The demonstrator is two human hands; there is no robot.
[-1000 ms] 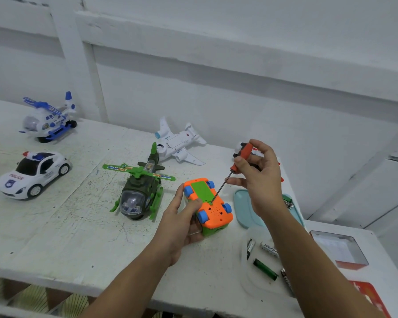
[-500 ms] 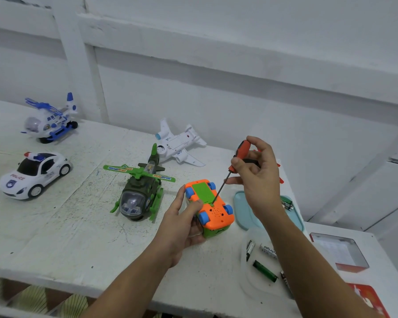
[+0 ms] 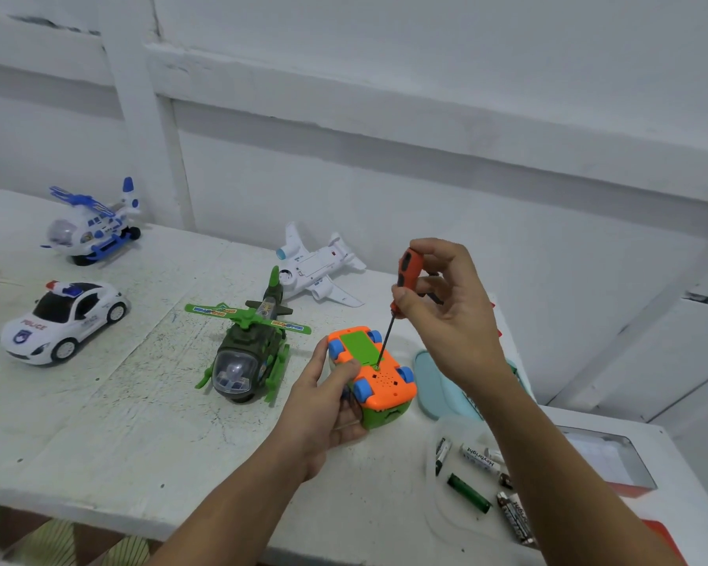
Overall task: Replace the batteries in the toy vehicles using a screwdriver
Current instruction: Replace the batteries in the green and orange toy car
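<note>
Orange toy car point(image 3: 379, 377), upturned, near worktop's front edge: left hand point(image 3: 323, 406) is gripping it; right hand point(image 3: 454, 316) is pinching screwdriver point(image 3: 407, 271), tip seating at cover screw. Green cover point(image 3: 358, 345) still on; batteries point(image 3: 469, 492) are lying by front right corner, swap apparently pending.

The toy car point(image 3: 372, 366) was smooth, glossy plastic — orange and green. The screwdriver point(image 3: 401, 288) had a thin metal shaft and a matt orange handle. The table point(image 3: 99, 422) was painted white — rough, scuffed and speckled.
</note>
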